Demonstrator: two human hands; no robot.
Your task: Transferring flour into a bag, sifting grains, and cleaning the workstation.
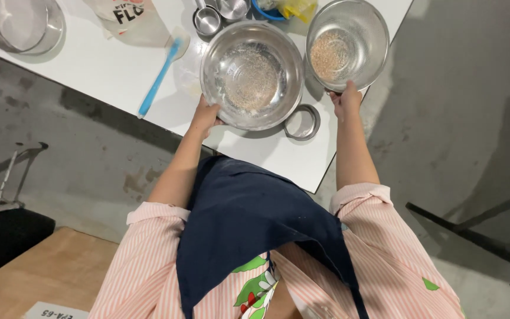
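Observation:
My left hand (206,116) grips the near rim of a steel mixing bowl (251,74) that stands on the white table (113,71) and holds a dusting of pale powder. My right hand (346,99) holds the near edge of a round metal mesh sieve (347,42), kept to the right of the bowl at the table's edge. Coarse brownish bits lie in the sieve's mesh.
A blue-handled spatula (159,74) lies left of the bowl. A small metal ring (302,121) sits by the bowl's near right. Measuring cups (208,20), a flour bag (126,16) and a glass bowl (20,23) stand farther back. Grey concrete floor surrounds the table.

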